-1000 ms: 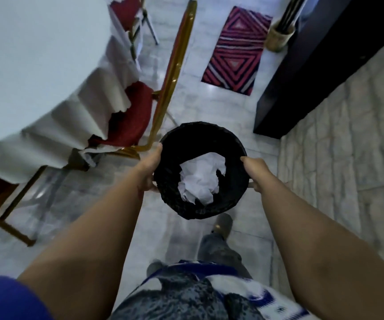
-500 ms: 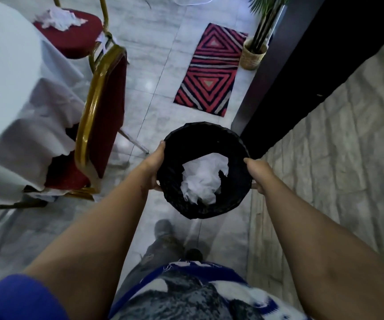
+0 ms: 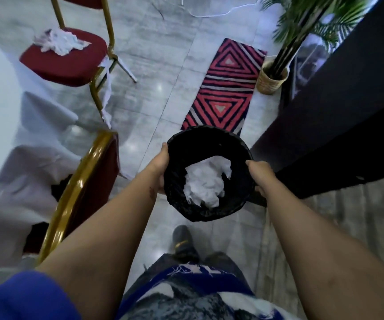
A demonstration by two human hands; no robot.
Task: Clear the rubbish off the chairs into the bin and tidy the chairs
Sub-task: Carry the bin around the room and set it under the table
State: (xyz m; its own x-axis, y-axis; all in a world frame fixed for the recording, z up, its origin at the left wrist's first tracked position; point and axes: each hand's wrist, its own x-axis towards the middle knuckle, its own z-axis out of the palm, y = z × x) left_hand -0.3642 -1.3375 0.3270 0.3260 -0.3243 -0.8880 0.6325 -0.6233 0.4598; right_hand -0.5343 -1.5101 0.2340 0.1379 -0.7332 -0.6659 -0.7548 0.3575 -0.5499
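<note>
I carry a round black bin (image 3: pixel 181 199) in front of me, above the floor. My left hand (image 3: pixel 159 168) grips its left rim and my right hand (image 3: pixel 259 175) grips its right rim. Crumpled white paper (image 3: pixel 206 182) lies inside the bin. At the far left stands a red chair with a gold frame (image 3: pixel 70 65), and a heap of crumpled white paper (image 3: pixel 58 41) rests on its seat. A second red and gold chair (image 3: pixel 80 190) is close on my left, pushed in under the white tablecloth, its back towards me.
A table with a white cloth (image 3: pixel 6 125) fills the left side. A red and black patterned rug (image 3: pixel 227 88) lies ahead, with a potted plant in a woven basket (image 3: pixel 270 79) beside it. A black cabinet (image 3: pixel 339 125) and a stone wall run along the right.
I have walked forward with the bin held the same way in both hands. The far chair with paper on its seat is nearer and the near chair has slid back to my left.
</note>
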